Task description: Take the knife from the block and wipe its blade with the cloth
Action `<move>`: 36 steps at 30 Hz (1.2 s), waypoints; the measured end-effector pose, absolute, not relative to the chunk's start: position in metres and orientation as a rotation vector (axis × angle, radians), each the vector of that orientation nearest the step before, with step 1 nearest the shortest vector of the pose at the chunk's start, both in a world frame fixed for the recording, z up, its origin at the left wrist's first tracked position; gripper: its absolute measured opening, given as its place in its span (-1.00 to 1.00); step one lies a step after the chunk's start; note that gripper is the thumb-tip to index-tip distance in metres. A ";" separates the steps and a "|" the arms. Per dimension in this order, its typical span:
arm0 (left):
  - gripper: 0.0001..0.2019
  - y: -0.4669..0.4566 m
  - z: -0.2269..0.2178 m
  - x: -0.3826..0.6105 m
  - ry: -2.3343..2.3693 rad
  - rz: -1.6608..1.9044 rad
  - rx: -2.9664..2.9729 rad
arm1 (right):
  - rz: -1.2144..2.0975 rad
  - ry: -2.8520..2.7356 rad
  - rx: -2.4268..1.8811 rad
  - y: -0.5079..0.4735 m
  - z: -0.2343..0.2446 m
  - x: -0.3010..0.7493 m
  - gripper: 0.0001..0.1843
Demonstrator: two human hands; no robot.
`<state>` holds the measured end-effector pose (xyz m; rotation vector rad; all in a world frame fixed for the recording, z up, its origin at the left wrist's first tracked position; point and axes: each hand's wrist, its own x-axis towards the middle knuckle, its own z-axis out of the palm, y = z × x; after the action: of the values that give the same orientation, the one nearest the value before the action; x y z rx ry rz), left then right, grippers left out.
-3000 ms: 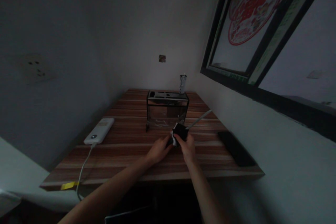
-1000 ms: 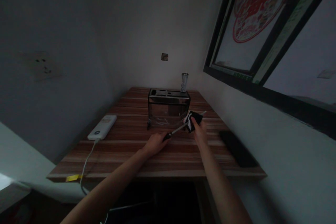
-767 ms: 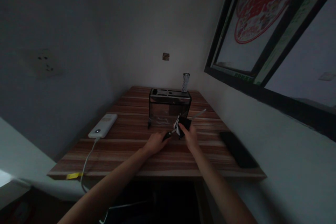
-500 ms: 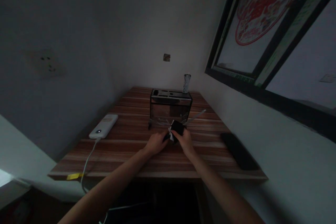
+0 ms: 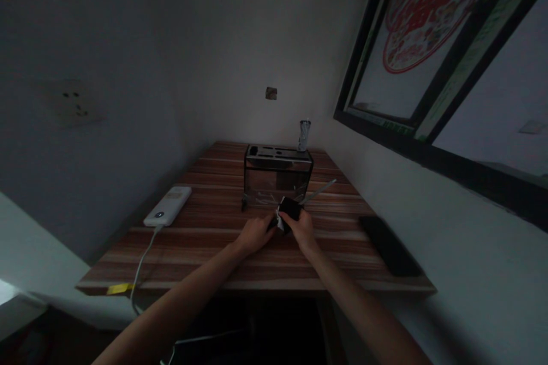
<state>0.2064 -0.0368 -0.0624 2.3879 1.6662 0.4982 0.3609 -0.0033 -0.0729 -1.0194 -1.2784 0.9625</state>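
The room is dim. My left hand [image 5: 254, 234] is closed round the dark handle of a knife [image 5: 319, 190] held low over the wooden table [image 5: 205, 251]. Its thin pale blade points away to the right, and the tip shows past my right hand. My right hand [image 5: 303, 227] is closed on a dark cloth [image 5: 289, 208] wrapped round the blade close to the handle. Just behind both hands stands a clear box-shaped holder [image 5: 277, 178] with a black slotted top.
A white power bank [image 5: 167, 206] with a cable [image 5: 141, 268] lies at the left. A black phone [image 5: 387, 245] lies at the right, by the wall. A small cylinder [image 5: 304, 135] stands behind the holder. A window frame [image 5: 428, 154] juts out on the right.
One second ago my right hand held the cloth far out along the blade. It has slid back along the blade to the handle end, while my left hand stayed put.
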 end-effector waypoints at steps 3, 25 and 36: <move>-0.62 -0.036 -0.064 0.207 1.674 0.512 2.376 | 0.946 -1.276 -1.024 -0.003 -0.071 0.361 -0.63; -0.68 -0.028 -0.063 0.209 1.633 0.592 2.348 | 0.832 -0.944 -0.882 0.015 -0.047 0.402 -0.60; -0.65 -0.027 -0.062 0.203 1.630 0.482 2.368 | 0.598 -0.635 -0.872 0.026 -0.040 0.429 -0.58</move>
<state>0.2030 -0.0270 -0.0624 2.3682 1.6296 0.4815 0.4292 0.0262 -0.0401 -0.8720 -0.6349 0.5977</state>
